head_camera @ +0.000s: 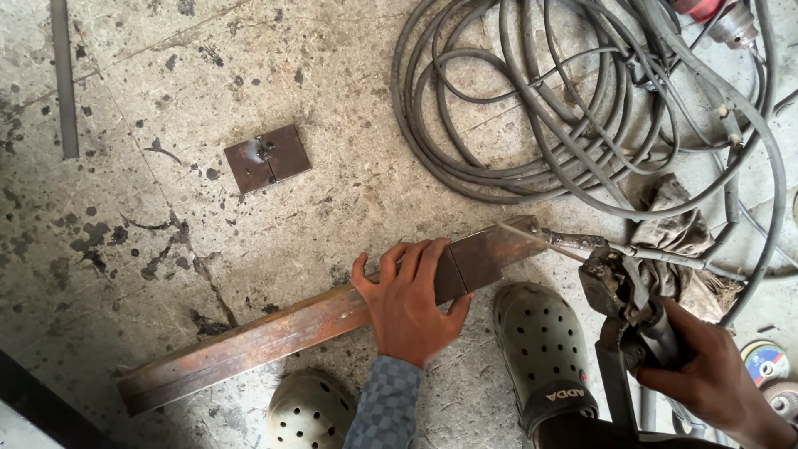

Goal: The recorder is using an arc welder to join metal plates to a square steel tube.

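The rusty square tube [274, 333] lies on the floor [166, 216], a joint line near its dark end. The left hand [411, 303] presses flat on it, fingers spread; the right hand [715, 374] is clamped around the electrode holder [623, 303].

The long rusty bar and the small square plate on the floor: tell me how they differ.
The bar is long and narrow, orange with rust; the plate is small, square and dark brown. The left hand presses on the bar, while the plate lies apart, untouched. The bar runs slantwise across the floor; the plate carries a small lump at its middle. Both are metal and lie flat.
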